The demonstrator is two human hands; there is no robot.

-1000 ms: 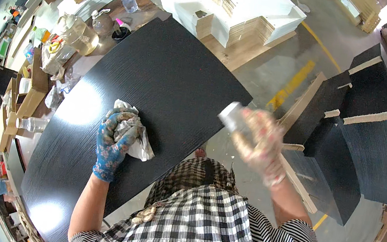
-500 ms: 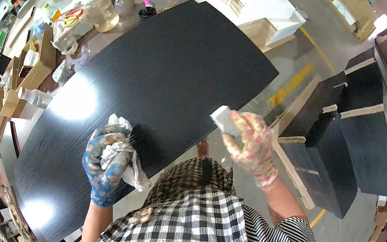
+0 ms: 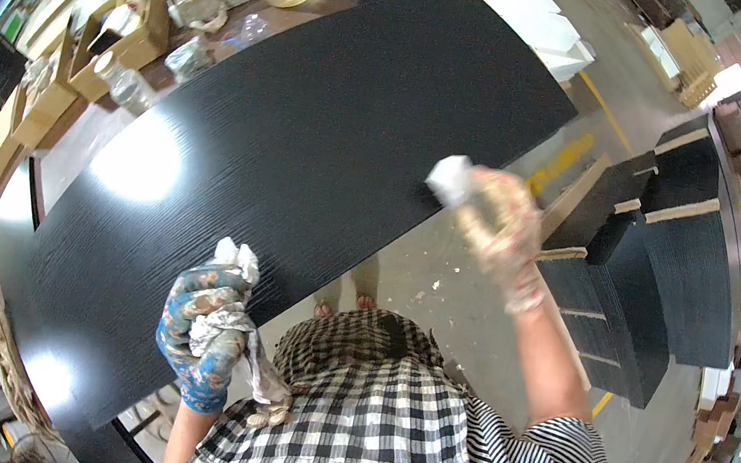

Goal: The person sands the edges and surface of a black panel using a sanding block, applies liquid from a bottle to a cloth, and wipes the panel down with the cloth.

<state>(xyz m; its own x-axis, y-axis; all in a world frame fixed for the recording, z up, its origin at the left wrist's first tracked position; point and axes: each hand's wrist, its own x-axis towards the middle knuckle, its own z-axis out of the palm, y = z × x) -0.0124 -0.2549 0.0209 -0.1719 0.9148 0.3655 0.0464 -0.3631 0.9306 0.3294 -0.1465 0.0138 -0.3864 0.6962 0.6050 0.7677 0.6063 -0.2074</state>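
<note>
Black wood-grained panel (image 3: 339, 121) laid flat; grey floor (image 3: 461, 331) seen between near edge and stacked dark boards (image 3: 675, 277). Crumpled white rag (image 3: 222, 327) gripped by left hand (image 3: 185, 333) near that edge; pale block (image 3: 451, 180) pinched by right hand (image 3: 515, 224), contact with panel unclear. Far side flanked by clear bottle (image 3: 131, 90), cardboard box (image 3: 151, 44).

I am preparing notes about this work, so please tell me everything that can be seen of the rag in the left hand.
The rag is whitish grey, thin and crumpled; it looks like soft cloth, though it may be paper. The gloved left hand grips its middle. One bunched end sticks out at the top, over the black board; the other hangs toward the checked apron. Whether it touches either is hard to tell.
</note>
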